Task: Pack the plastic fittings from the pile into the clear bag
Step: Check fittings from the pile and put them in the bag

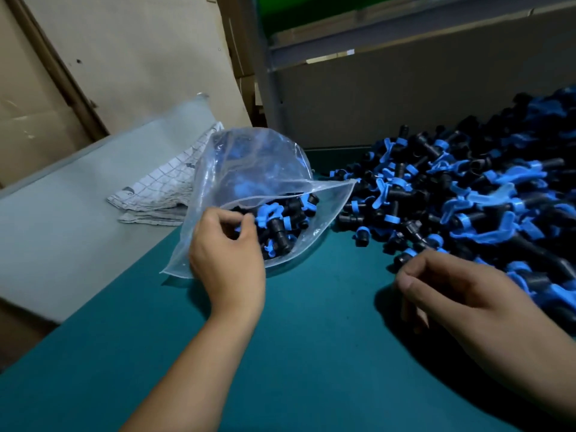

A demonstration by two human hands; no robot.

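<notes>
Left hand (pixel 226 254) pinches the limp, slippery clear bag (pixel 258 182) at its mouth; right hand (pixel 452 288), loosely curled, reaches light, rigid fittings (pixel 467 198) at centre right.

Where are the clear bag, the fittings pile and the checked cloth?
clear bag (pixel 249 163): head view, raised upper film.
fittings pile (pixel 467 201): head view, middle of heap.
checked cloth (pixel 162 188): head view, folded top.
</notes>
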